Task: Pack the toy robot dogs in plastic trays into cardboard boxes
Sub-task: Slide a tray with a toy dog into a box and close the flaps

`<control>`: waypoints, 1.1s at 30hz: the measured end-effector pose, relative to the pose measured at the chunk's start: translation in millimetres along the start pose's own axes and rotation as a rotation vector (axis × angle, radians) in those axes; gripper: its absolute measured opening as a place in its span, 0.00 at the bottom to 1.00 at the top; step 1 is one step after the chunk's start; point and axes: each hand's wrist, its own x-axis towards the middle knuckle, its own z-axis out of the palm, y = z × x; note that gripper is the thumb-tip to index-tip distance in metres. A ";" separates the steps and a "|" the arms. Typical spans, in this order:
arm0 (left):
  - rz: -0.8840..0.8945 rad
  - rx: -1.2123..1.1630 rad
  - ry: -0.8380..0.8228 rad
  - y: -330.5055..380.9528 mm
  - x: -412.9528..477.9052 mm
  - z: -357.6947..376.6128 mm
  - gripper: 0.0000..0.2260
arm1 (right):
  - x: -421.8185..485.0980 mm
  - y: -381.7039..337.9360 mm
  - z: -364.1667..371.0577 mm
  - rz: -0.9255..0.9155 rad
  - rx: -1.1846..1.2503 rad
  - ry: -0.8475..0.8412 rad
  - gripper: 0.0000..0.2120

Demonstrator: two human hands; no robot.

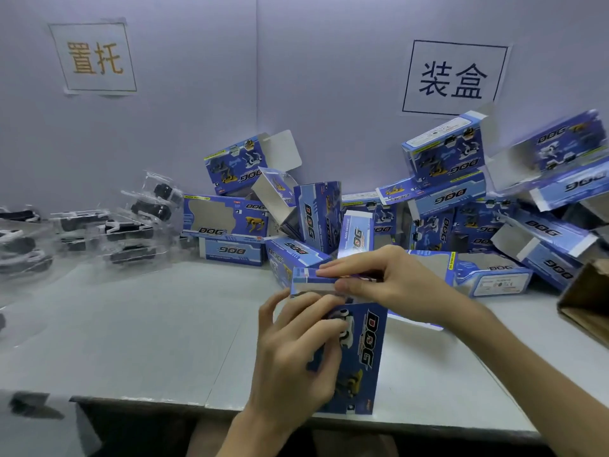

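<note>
One held box (369,344) reads "DOG" — sign (453,79) behind reads 装盒.

left hand (293,352) curled; right hand (385,280) pinching.

Blue DOG box (362,354) stands on end in my left hand (296,354), right hand (392,282) pinching its flap; open boxes (445,192) heaped beyond, trayed dogs (131,225) far left.

I work at a packing station in a workshop: taped paper signs (94,57) label the spots on the grey partition wall (257,77), identical blue DOG boxes (445,192) heap on my bench (148,324), and toy dogs in plastic trays (131,225) are stacked at left.
</note>
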 end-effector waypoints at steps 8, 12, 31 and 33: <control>-0.073 -0.032 -0.020 12.0 -9.4 2.1 0.08 | -7.3 -0.7 5.5 0.042 -0.032 -0.079 0.13; -0.119 -0.078 -0.056 7.3 -12.3 -1.0 0.08 | -14.5 -6.4 5.4 0.067 -0.072 -0.146 0.18; -0.273 -0.007 -0.086 22.1 22.3 7.9 0.12 | -39.0 19.9 30.1 -0.017 0.246 0.427 0.05; -0.269 -0.004 -0.085 22.0 20.8 7.9 0.13 | -42.1 19.5 34.1 -0.017 0.198 0.437 0.07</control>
